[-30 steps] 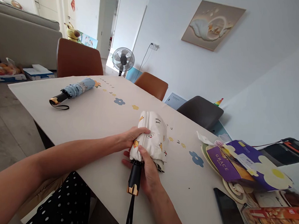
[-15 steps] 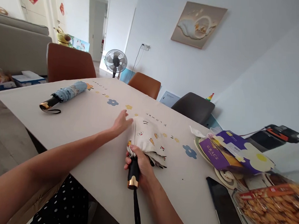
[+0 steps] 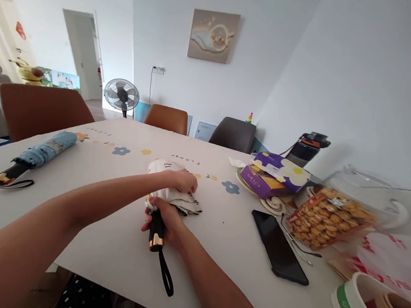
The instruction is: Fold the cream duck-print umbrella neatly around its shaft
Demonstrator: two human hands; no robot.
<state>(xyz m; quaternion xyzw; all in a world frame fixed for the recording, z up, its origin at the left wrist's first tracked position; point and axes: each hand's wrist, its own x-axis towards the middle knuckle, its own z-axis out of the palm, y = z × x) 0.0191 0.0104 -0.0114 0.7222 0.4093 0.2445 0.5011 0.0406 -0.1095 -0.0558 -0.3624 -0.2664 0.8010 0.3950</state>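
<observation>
A white folding umbrella [image 3: 160,167] with small printed pictures lies on the table, its canopy folded down but loose at the right side. My right hand [image 3: 163,214] is wrapped round its neck, where the fabric meets the black handle with a gold end; a black strap [image 3: 165,274] hangs from the handle. My left arm crosses over the canopy, and my left hand [image 3: 185,181] has its fingers curled down at the fabric's right side, the fingertips partly hidden. At the left lies a blue folded umbrella [image 3: 47,148], touched by neither hand.
On the right of the table [image 3: 219,250] are a black phone [image 3: 278,247], glasses [image 3: 298,246], a purple box [image 3: 263,182], a tub of cookies [image 3: 335,219], a black bottle [image 3: 303,150] and paper tubs [image 3: 350,303]. Chairs [image 3: 233,135] and a fan [image 3: 122,95] stand beyond.
My left hand has moved from the canopy's left edge across it to the right side, its fingers now curled. My right hand keeps its grip. The view has turned to the right.
</observation>
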